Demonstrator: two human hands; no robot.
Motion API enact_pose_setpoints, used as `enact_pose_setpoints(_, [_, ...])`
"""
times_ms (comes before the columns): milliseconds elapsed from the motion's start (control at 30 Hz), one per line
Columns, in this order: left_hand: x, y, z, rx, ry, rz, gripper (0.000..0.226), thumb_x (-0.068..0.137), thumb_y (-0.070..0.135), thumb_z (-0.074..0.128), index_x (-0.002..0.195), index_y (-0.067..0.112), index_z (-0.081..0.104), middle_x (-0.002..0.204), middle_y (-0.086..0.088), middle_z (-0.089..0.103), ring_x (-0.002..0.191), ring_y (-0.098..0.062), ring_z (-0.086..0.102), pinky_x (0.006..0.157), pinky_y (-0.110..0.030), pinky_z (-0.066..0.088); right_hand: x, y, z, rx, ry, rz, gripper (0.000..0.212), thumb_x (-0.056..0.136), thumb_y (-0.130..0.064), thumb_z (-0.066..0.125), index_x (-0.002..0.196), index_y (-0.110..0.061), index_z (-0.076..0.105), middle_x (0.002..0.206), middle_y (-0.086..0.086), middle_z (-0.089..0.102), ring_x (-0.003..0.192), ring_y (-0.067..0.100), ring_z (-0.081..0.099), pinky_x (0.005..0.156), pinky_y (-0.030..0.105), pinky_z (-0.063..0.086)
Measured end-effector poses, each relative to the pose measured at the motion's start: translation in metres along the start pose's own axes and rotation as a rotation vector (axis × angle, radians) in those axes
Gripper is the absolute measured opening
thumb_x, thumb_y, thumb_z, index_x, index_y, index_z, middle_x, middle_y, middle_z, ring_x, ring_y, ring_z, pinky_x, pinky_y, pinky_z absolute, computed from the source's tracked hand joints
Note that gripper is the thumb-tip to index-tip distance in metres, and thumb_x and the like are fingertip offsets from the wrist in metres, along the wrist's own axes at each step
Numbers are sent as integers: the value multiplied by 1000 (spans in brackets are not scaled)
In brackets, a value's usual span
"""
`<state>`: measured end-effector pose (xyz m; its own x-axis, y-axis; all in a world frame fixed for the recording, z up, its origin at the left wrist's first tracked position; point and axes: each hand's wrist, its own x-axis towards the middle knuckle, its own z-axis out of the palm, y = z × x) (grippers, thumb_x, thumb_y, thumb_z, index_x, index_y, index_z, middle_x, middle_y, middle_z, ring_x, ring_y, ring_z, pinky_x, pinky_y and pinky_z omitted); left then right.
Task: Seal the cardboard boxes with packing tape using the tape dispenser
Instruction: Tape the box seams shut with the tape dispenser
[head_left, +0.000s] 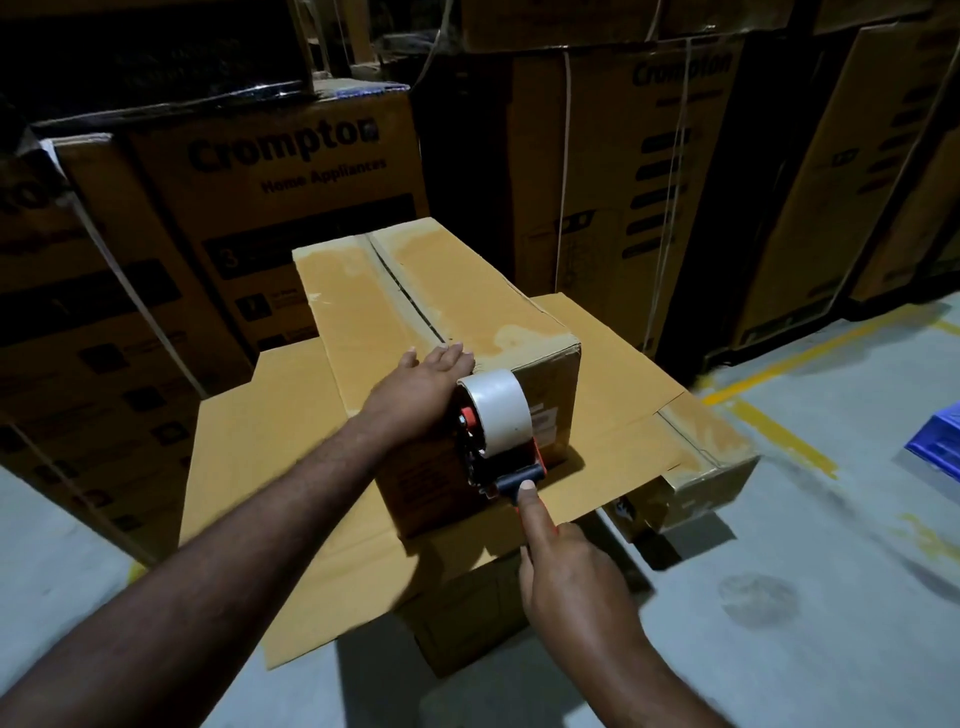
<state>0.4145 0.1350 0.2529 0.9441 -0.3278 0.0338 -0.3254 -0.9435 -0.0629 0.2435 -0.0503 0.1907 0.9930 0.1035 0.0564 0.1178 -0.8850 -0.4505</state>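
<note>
Item 1: cardboard box (436, 312), centre of the frame, flaps folded down, its seam running from the far edge toward me. It sits on a flat cardboard sheet (260, 467).

Item 2: tape dispenser (493, 431), orange and black with a white roll, just right of centre, pressed against the near end face of the box right below the top edge.

Item 3: my left hand (421, 384), fingers straight, lying flat on the near end of the box top beside the dispenser.

Item 4: my right hand (566, 577), lower centre, grasping the dispenser handle (index finger stretched along it).

Item 5: printed cartons (291, 171), stacked across the upper frame.

Item 6: blue crate (935, 441), right edge, on the grey floor (779, 519).
</note>
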Motion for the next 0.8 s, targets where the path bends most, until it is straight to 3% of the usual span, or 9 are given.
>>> enact_pose_setpoints(200, [4, 2, 7, -6, 23, -45, 64, 106, 9, 44, 161, 14, 13, 169, -9, 6, 155, -27, 12, 124, -38, 10, 10, -6, 21, 161, 0, 40, 66, 103, -38, 44, 153, -38, 1, 105, -7, 57, 81, 4, 45, 64, 14, 36])
enact_pose_setpoints(367, [8, -5, 6, 44, 36, -42, 62, 106, 12, 44, 161, 12, 14, 169, -12, 10, 154, -27, 17, 124, -37, 14, 23, -7, 25, 235, 3, 34, 62, 101, -35, 51, 147, -39, 11, 114, -1, 63, 96, 11, 63, 76, 23, 55])
enact_pose_setpoints(567, [4, -2, 10, 55, 78, -45, 64, 105, 21, 49, 160, 12, 18, 168, -13, 15, 153, -28, 21, 124, -39, 18, 25, -7, 29, 411, -27, 108, 54, 101, -34, 53, 144, -40, 21, 119, 0, 63, 75, 2, 51, 50, 10, 41])
enact_pose_setpoints(700, [3, 3, 15, 76, 114, -67, 72, 99, 32, 61, 158, 12, 24, 166, -13, 23, 151, -28, 26, 123, -40, 23, 18, -7, 29, 487, -30, 140, 53, 101, -32, 53, 144, -37, 23, 109, 0, 61, 71, 3, 59, 55, 17, 54])
enact_pose_setpoints(800, [2, 8, 17, 107, 160, -72, 69, 99, 28, 62, 156, 11, 27, 163, -16, 28, 148, -30, 32, 120, -42, 28, 18, -7, 24, 373, 7, 108, 56, 102, -33, 50, 147, -37, 17, 113, 0, 63, 74, 3, 53, 59, 16, 50])
